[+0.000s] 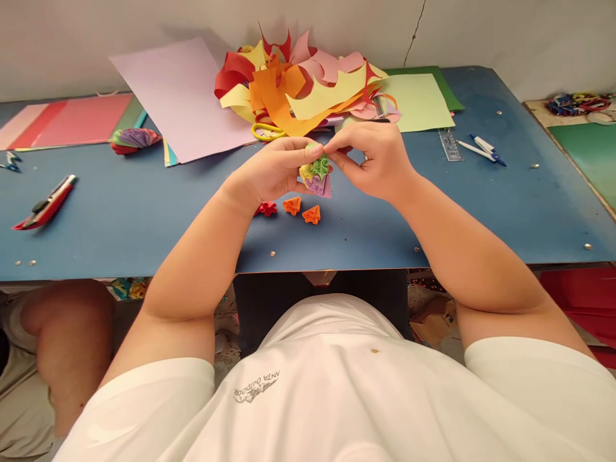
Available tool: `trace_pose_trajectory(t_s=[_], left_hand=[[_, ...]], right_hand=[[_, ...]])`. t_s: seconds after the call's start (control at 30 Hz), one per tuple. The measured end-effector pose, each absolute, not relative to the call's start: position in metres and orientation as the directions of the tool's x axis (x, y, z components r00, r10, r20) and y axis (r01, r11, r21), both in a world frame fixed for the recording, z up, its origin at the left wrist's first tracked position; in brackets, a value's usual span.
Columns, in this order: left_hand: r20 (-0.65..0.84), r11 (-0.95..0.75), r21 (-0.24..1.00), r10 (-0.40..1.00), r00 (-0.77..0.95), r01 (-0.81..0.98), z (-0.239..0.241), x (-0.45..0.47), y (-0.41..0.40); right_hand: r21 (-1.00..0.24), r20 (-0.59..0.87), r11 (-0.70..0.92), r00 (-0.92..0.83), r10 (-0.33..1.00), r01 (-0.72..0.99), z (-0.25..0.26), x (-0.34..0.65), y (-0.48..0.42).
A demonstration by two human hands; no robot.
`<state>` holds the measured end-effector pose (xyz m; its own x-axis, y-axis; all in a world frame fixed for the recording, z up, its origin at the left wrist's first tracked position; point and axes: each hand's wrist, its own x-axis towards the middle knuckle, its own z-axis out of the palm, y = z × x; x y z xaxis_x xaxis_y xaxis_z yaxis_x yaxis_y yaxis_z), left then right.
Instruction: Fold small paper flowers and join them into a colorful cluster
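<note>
My left hand is closed around a small cluster of folded paper flowers in yellow, green and purple, holding it above the blue table. At the cluster's upper right edge, the thumb and fingers of my right hand are pinched together. Whatever lies between those fingertips is too small to make out. Below the hands sit two orange folded paper flowers side by side. A red paper flower lies to their left, partly hidden by my left wrist.
Cut paper scraps are heaped behind my hands, with yellow-handled scissors at their edge. A lilac sheet lies left of them. Further left is a red utility knife. Pens lie right; another person's leg shows lower left.
</note>
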<state>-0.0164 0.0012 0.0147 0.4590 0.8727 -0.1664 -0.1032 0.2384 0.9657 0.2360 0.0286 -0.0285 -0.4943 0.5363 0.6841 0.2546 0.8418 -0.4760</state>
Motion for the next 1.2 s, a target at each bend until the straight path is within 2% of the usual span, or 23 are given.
trace_pose_trajectory(t_s=[0.2, 0.67, 0.83, 0.93, 1.0, 1.1, 1.2], left_hand=[[-0.222, 0.225, 0.973, 0.853, 0.471, 0.052, 0.017, -0.012, -0.004], [-0.224, 0.254, 0.967, 0.879, 0.420, -0.016, 0.019, -0.010, -0.010], [-0.173, 0.253, 0.945, 0.924, 0.341, -0.205, 0.028, -0.019, -0.010], [-0.202, 0.302, 0.912, 0.920, 0.336, -0.277, 0.027, -0.020, -0.002], [-0.150, 0.260, 0.901, 0.938, 0.312, -0.348, 0.021, -0.017, 0.004], [-0.179, 0.253, 0.924, 0.949, 0.259, -0.287, 0.009, -0.011, 0.012], [-0.115, 0.172, 0.961, 0.961, 0.252, -0.215, -0.002, -0.010, 0.017]], right_hand=[[-0.555, 0.659, 0.790, -0.442, 0.609, 0.261, -0.029, 0.225, 0.021], [-0.751, 0.569, 0.645, -0.359, 0.740, 0.140, -0.042, 0.222, 0.034], [-0.769, 0.577, 0.619, -0.242, 0.780, 0.160, -0.034, 0.220, 0.024], [-0.776, 0.523, 0.595, -0.316, 0.792, 0.209, -0.040, 0.218, 0.021], [-0.759, 0.506, 0.609, -0.379, 0.774, 0.230, -0.049, 0.215, 0.022], [-0.707, 0.556, 0.657, -0.368, 0.745, 0.263, -0.060, 0.211, 0.025], [-0.684, 0.580, 0.668, -0.335, 0.742, 0.294, -0.062, 0.210, 0.025]])
